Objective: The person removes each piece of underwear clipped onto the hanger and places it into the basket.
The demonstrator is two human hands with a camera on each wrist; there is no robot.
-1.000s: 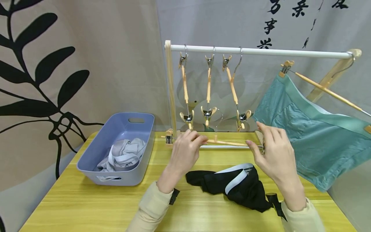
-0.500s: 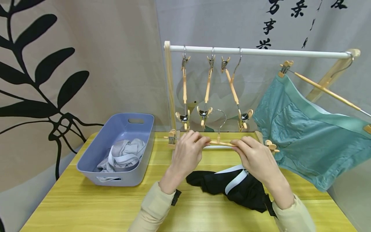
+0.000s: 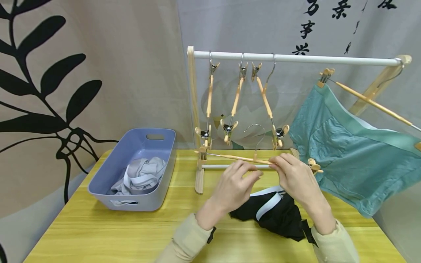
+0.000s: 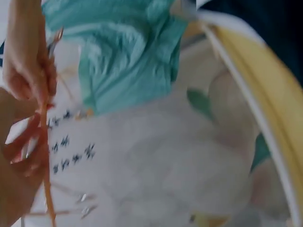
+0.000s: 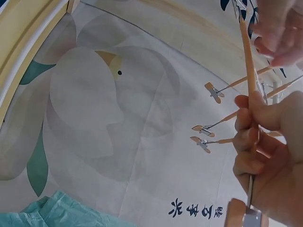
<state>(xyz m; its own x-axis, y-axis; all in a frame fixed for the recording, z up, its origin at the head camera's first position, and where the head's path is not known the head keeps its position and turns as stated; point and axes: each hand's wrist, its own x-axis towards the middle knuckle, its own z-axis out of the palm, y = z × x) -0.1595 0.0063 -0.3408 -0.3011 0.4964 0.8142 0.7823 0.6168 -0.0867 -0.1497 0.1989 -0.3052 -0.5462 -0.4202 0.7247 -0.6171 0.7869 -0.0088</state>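
Observation:
Over the back of the table, my right hand (image 3: pixel 297 179) grips the wooden bar of a clip hanger (image 3: pixel 236 157). The hanger's metal hook points up, and a clip sits at each end of the bar. In the right wrist view, the fingers and thumb of the right hand (image 5: pixel 279 156) are wrapped round the bar (image 5: pixel 248 56). My left hand (image 3: pixel 234 186) is just in front of the bar, fingers loosely bent and holding nothing. Below the hands lies a crumpled black garment (image 3: pixel 279 215) with a pale blue band, partly covered by the left hand.
A rack with a white rail (image 3: pixel 296 57) stands behind, carrying three bare clip hangers (image 3: pixel 237 96). Teal shorts (image 3: pixel 355 157) hang clipped at its right end. To the left, a blue basket (image 3: pixel 98 190) holds a grey garment (image 3: pixel 144 175) on the wooden table (image 3: pixel 98 237).
My right hand has moved left from the hanger's right end and taken hold of its bar. The left hand has let go of the bar and come right and nearer. The hanger has shifted slightly right.

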